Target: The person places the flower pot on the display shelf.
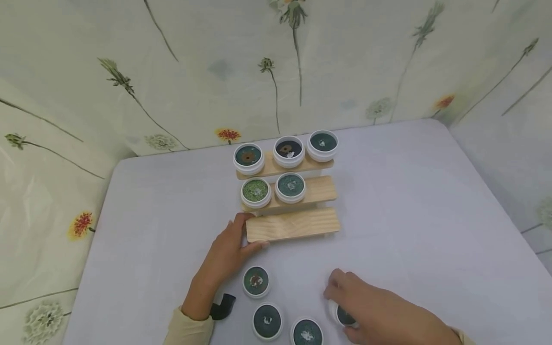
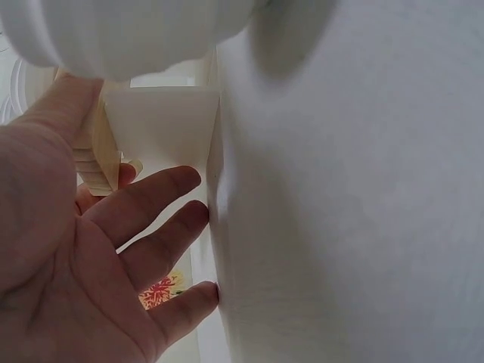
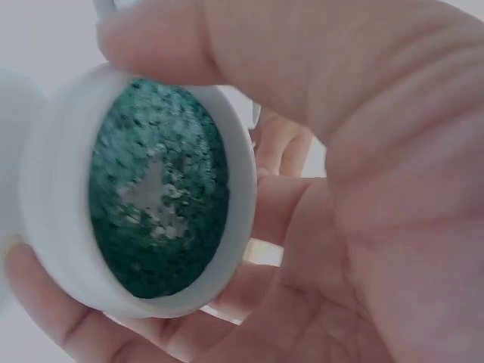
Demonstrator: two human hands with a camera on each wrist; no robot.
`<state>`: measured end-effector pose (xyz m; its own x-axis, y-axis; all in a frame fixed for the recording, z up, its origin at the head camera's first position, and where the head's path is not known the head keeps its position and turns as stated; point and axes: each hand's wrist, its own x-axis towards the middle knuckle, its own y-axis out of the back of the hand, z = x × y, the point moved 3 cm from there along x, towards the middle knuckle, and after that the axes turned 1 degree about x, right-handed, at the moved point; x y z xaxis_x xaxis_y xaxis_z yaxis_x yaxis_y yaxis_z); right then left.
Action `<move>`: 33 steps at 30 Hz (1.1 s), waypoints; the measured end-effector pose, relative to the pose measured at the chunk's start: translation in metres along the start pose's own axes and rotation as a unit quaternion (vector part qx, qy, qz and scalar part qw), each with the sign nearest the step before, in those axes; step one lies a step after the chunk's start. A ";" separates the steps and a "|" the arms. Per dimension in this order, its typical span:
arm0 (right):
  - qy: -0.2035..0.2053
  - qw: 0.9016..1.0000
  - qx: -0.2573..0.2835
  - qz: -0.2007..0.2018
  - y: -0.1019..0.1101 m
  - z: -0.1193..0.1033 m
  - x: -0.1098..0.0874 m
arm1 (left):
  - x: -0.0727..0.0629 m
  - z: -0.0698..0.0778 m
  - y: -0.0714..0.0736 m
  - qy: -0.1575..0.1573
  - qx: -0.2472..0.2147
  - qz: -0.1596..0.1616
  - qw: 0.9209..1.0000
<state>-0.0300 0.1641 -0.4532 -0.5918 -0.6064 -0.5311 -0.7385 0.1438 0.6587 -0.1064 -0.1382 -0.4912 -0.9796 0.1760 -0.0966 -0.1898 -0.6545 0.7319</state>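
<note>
My left hand [image 1: 224, 254] grips the left end of the lowest wooden step [image 1: 293, 225] of a three-step display stand. Its thumb lies along the step's front edge and a finger reaches behind; in the left wrist view the other fingers [image 2: 162, 246] are spread near the white tablecloth. Low on the right, my right hand [image 1: 371, 306] holds a round white pot [image 3: 159, 189] between thumb and fingers. Dark green, speckled filling with a pale patch shows inside it. In the head view the hand covers much of this pot.
Three white pots [image 1: 289, 152] stand on the top step and two more, including a bright green one [image 1: 256, 191], on the middle step. Three others, one at the front [image 1: 267, 321], sit on the tablecloth [image 1: 409, 206] between my hands. A flower-printed cloth [image 1: 241, 91] hangs behind.
</note>
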 end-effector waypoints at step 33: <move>0.083 0.887 0.056 0.450 0.125 0.010 0.047 | 0.000 -0.004 -0.002 0.008 -0.006 -0.001 1.000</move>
<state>-0.1534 0.1619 -0.4010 -0.9094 -0.3114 0.2756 -0.0231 0.6996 0.7142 -0.1064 -0.1394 -0.4953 -0.9803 0.1655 -0.1083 -0.1919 -0.6629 0.7237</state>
